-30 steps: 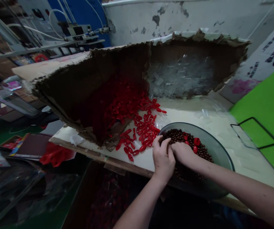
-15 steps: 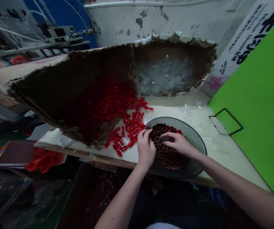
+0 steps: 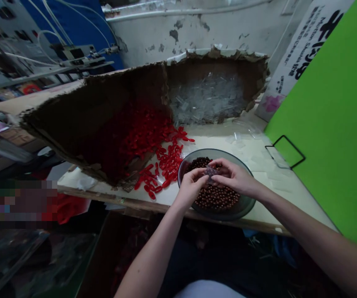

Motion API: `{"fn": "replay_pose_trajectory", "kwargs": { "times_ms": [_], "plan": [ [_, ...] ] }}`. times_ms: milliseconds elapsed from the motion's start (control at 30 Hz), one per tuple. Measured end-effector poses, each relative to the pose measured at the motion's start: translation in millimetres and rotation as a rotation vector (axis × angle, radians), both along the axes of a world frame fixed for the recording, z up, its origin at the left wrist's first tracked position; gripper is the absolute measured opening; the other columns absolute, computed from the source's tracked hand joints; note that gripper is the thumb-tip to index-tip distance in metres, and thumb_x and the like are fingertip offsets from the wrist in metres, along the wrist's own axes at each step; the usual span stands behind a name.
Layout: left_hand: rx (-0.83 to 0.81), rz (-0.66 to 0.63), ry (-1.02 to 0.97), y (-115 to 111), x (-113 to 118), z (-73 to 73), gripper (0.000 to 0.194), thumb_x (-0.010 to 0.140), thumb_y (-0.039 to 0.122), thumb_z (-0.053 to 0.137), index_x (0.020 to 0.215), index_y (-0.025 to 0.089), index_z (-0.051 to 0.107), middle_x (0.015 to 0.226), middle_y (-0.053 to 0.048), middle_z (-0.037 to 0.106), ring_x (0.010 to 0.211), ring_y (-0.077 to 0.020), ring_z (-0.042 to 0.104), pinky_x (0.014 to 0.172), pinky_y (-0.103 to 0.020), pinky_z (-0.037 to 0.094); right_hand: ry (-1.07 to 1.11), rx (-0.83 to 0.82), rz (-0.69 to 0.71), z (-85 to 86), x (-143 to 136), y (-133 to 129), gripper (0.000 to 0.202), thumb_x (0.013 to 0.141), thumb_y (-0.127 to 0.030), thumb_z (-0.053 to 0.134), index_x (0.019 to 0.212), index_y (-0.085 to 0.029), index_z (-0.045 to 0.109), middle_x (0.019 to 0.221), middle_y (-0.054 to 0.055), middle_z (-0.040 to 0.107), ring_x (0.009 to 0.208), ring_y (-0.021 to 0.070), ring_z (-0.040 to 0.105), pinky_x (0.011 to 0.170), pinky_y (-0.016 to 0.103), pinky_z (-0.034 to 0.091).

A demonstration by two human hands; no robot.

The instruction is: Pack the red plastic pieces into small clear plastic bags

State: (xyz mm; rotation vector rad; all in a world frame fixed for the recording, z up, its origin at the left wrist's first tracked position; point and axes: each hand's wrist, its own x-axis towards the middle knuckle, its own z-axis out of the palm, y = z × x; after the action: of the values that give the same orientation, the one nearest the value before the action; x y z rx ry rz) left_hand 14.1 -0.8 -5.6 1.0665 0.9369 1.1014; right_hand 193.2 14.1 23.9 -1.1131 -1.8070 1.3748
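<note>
A glass bowl (image 3: 247, 203) holds many shiny brown beads (image 3: 217, 199). Over it, my left hand (image 3: 192, 184) and my right hand (image 3: 232, 178) meet, fingers bent inward. Between their fingertips they pinch a small see-through plastic piece (image 3: 210, 174), which looks greyish-purple; its exact kind and whether anything is inside cannot be made out. Part of the beads is hidden behind my hands. Left of the bowl, red oval pieces (image 3: 168, 163) lie scattered on the white tabletop (image 3: 203, 138).
A torn cardboard box (image 3: 54, 107) lies open on its side, one compartment heaped with red pieces, the other with clear plastic pieces (image 3: 206, 99). To the right leans a green panel (image 3: 327, 124) with a black wire handle (image 3: 290, 153). Tubing and a metal machine (image 3: 73, 56) stand behind left.
My left hand has moved from the bowl's left rim to meet my right hand. Both now hold the plastic piece that my right hand held alone. The view has shifted slightly.
</note>
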Motion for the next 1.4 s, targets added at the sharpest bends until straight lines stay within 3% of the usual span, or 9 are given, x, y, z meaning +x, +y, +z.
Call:
{"fn": "replay_pose_trajectory", "kwargs": {
  "times_ms": [167,367,700,800,867,1000,1067,1233,1400],
  "plan": [
    [-0.118,-0.1,-0.078,0,-9,9.4,0.033,0.069,0.026,0.071,0.098,0.011,0.069,0.09,-0.008,0.071,0.07,-0.0115,0.063,0.066,-0.023,0.051,-0.198,0.193,0.039,11.8,6,1,0.034,0.08,-0.031,0.063,0.113,-0.024,0.054,0.097,0.003,0.068,0.08,0.0162,0.066,0.072,0.029,0.052],
    [-0.228,-0.231,-0.2,-3,-16,21.0,0.04,0.06,0.01,0.073,0.1,0.014,0.069,0.095,-0.006,0.071,0.074,-0.012,0.066,0.073,-0.024,0.051,-0.171,0.106,0.144,26.1,9,12,0.028,0.076,-0.033,0.067,0.099,-0.021,0.055,0.085,0.001,0.067,0.075,0.0148,0.064,0.068,0.027,0.05],
    [-0.274,-0.135,-0.264,3,-14,0.3,0.027,0.068,0.019,0.073,0.093,0.011,0.068,0.089,-0.006,0.069,0.072,-0.0131,0.067,0.072,-0.026,0.052,-0.1,-0.007,0.122,19.3,7,21,0.024,0.074,-0.034,0.068,0.087,-0.02,0.054,0.074,-0.001,0.066,0.065,0.0133,0.062,0.062,0.027,0.05],
    [-0.279,-0.106,-0.296,5,-14,-3.2,0.026,0.067,0.017,0.073,0.092,0.011,0.068,0.089,-0.006,0.069,0.073,-0.013,0.066,0.074,-0.027,0.052,-0.085,-0.041,0.0,11.5,14,25,0.024,0.077,-0.038,0.064,0.087,-0.02,0.053,0.076,0.003,0.069,0.067,0.0155,0.065,0.064,0.03,0.052],
    [-0.285,-0.076,-0.319,7,-14,-3.7,0.027,0.065,0.013,0.073,0.091,0.011,0.067,0.089,-0.006,0.069,0.073,-0.013,0.066,0.075,-0.028,0.051,-0.224,0.052,-0.055,2.5,18,24,0.02,0.079,-0.037,0.061,0.087,-0.02,0.055,0.077,0.004,0.07,0.068,0.017,0.066,0.065,0.031,0.052],
    [-0.283,-0.039,-0.347,10,-12,-4.1,0.032,0.06,0.009,0.074,0.09,0.012,0.067,0.089,-0.005,0.069,0.074,-0.0126,0.065,0.078,-0.028,0.05,-0.629,0.248,0.103,-18.3,20,23,0.015,0.079,-0.03,0.06,0.091,-0.022,0.063,0.085,0.003,0.072,0.077,0.0197,0.067,0.074,0.031,0.049],
    [-0.277,-0.035,-0.353,11,-11,-5.5,0.033,0.059,0.01,0.075,0.09,0.012,0.066,0.087,-0.005,0.069,0.073,-0.0127,0.065,0.077,-0.028,0.05,-0.767,0.296,0.107,-26.6,20,27,0.018,0.08,-0.027,0.059,0.096,-0.022,0.065,0.093,0.004,0.073,0.085,0.0204,0.067,0.078,0.03,0.048],
    [-0.231,0.045,-0.387,20,-6,-10.9,0.032,0.061,0.023,0.078,0.088,0.015,0.062,0.083,-0.001,0.066,0.067,-0.0107,0.062,0.063,-0.023,0.046,-0.959,0.357,-0.19,-41.8,21,59,0.022,0.083,-0.018,0.052,0.1,-0.016,0.066,0.101,0.011,0.071,0.096,0.022,0.064,0.085,0.029,0.044],
    [-0.182,0.176,-0.417,26,-2,-11.7,0.031,0.064,0.027,0.077,0.088,0.017,0.06,0.09,-0.001,0.066,0.077,-0.0119,0.064,0.067,-0.022,0.044,-0.964,0.306,-0.302,-58.1,8,81,0.025,0.08,-0.037,0.061,0.096,-0.018,0.065,0.09,0.009,0.072,0.084,0.022,0.066,0.074,0.028,0.046]
  ]
}}
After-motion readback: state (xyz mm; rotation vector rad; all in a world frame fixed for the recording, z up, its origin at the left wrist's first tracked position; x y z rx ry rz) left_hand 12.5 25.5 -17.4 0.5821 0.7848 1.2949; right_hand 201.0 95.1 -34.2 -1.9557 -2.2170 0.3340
